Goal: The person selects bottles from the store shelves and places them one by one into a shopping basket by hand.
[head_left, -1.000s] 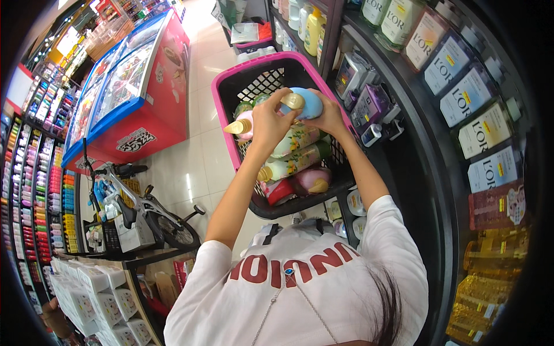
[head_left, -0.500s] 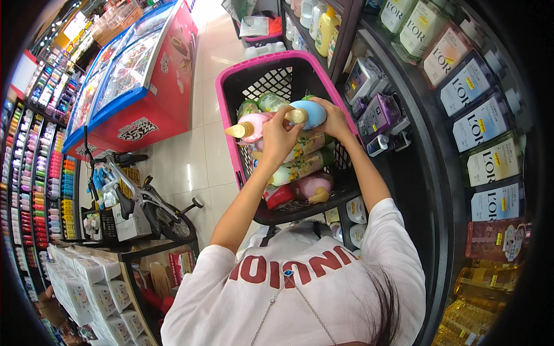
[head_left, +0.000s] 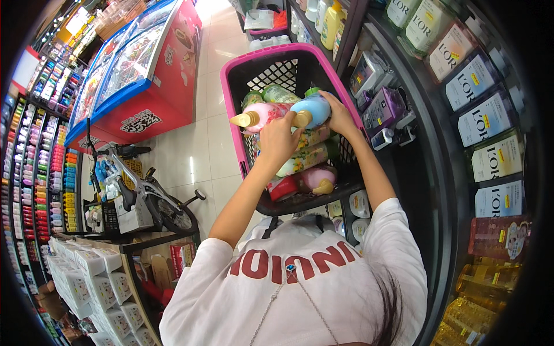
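Note:
A blue bottle (head_left: 314, 111) with a gold cap lies at the top of the heap in the pink-and-black basket (head_left: 228, 92). My right hand (head_left: 341, 117) is closed round the right side of its body. My left hand (head_left: 278, 138) has its fingers closed at the gold-cap end, partly hidden between the bottles. Just left of it lies a pink bottle (head_left: 266, 113) with a gold pointed cap, touching my fingers. Green-tinted floral bottles (head_left: 309, 159) lie beneath. Another pink bottle (head_left: 319, 177) and a red container (head_left: 283, 188) rest in the near end.
Shelves with large pump bottles (head_left: 485, 118) run along my right. A red and blue chest freezer (head_left: 138, 109) stands at far left, with a bicycle (head_left: 156, 199) nearer. White tubs (head_left: 92, 277) are stacked at lower left. More goods sit beyond the basket.
The basket shifts slightly right and up in the picture. My left fingers slide down a little off the front of the gold cap; my right hand stays on the blue bottle.

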Motion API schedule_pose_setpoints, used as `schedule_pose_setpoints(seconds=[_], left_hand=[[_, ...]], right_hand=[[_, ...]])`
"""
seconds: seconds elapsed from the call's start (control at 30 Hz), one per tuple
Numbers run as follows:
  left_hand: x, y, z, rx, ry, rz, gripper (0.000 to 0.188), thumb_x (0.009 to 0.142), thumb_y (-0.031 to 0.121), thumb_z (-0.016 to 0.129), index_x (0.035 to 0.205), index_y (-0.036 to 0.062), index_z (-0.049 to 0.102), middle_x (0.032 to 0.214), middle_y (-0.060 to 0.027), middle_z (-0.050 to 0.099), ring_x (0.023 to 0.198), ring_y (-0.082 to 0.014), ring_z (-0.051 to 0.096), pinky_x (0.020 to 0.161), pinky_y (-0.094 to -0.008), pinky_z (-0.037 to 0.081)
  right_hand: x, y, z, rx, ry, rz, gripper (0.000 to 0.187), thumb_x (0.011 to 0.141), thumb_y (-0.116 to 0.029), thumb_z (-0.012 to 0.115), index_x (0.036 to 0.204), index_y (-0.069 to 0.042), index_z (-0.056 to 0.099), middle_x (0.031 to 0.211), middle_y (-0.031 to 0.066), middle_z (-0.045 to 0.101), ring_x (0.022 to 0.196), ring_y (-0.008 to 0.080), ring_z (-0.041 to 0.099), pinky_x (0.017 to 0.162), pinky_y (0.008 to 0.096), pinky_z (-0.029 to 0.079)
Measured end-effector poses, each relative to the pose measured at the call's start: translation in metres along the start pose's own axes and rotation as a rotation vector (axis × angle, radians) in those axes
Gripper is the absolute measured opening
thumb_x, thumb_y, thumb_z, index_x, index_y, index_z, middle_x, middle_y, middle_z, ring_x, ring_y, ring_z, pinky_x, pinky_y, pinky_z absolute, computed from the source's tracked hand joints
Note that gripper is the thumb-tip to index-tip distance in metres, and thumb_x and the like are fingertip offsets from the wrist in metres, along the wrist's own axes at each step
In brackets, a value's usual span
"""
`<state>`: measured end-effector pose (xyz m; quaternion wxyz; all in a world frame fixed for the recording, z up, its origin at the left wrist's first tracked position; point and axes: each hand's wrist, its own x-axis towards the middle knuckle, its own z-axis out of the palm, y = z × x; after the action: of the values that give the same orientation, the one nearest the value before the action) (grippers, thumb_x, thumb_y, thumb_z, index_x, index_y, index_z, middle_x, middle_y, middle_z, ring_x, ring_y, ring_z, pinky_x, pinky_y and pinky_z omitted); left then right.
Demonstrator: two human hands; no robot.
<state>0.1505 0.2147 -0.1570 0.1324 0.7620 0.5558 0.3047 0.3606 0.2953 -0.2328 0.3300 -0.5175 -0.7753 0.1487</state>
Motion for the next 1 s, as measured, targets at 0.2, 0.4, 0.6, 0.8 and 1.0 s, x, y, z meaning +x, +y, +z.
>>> schedule_pose_setpoints(seconds=[0.2, 0.4, 0.6, 0.8, 1.0], left_hand=[[-0.024, -0.001, -0.028, -0.229, -0.011, 0.052, 0.044, 0.070, 0.014, 0.073, 0.110, 0.0033, 0.058, 0.083, -0.0150, 0.063, 0.069, -0.0245, 0.064, 0.062, -0.0350, 0.050], [-0.065, -0.035, -0.041, -0.280, -0.123, 0.032, 0.040, 0.069, 0.011, 0.072, 0.105, 0.0021, 0.058, 0.086, -0.0150, 0.062, 0.074, -0.0291, 0.062, 0.066, -0.0362, 0.050], [-0.087, -0.065, -0.015, 0.084, -0.484, 0.015, 0.044, 0.065, 0.020, 0.075, 0.101, 0.0012, 0.057, 0.095, -0.0181, 0.060, 0.086, -0.0346, 0.059, 0.074, -0.0437, 0.048], [-0.095, -0.090, 0.025, 0.221, -0.413, 0.151, 0.054, 0.059, 0.021, 0.080, 0.098, -0.0026, 0.050, 0.087, -0.0172, 0.061, 0.079, -0.0330, 0.063, 0.065, -0.0401, 0.052], [-0.095, -0.094, 0.034, 0.228, -0.353, 0.171, 0.035, 0.067, 0.013, 0.069, 0.093, -0.0008, 0.049, 0.085, -0.0195, 0.061, 0.072, -0.0332, 0.063, 0.057, -0.0406, 0.051]], right_hand=[[-0.031, -0.014, -0.018, 0.123, 0.065, 0.135, 0.070, 0.060, -0.001, 0.070, 0.125, -0.009, 0.046, 0.120, 0.0184, 0.054, 0.111, 0.0331, 0.053, 0.091, 0.0375, 0.045], [-0.107, -0.057, -0.031, 0.356, -0.111, 0.337, 0.045, 0.070, -0.008, 0.068, 0.112, -0.001, 0.056, 0.104, 0.0169, 0.063, 0.096, 0.0254, 0.062, 0.085, 0.0344, 0.050], [-0.159, -0.105, -0.014, 0.294, -0.255, 0.401, 0.039, 0.069, -0.011, 0.070, 0.105, -0.001, 0.059, 0.089, 0.0121, 0.064, 0.080, 0.0178, 0.062, 0.075, 0.0284, 0.048], [-0.183, -0.128, -0.003, 0.234, 0.015, 0.310, 0.037, 0.068, -0.010, 0.068, 0.103, -0.001, 0.059, 0.099, 0.0168, 0.061, 0.088, 0.0326, 0.059, 0.079, 0.0359, 0.046], [-0.215, -0.125, 0.015, 0.101, 0.151, 0.213, 0.027, 0.074, -0.010, 0.064, 0.099, -0.001, 0.060, 0.107, 0.0156, 0.059, 0.100, 0.0328, 0.056, 0.097, 0.0423, 0.036]])
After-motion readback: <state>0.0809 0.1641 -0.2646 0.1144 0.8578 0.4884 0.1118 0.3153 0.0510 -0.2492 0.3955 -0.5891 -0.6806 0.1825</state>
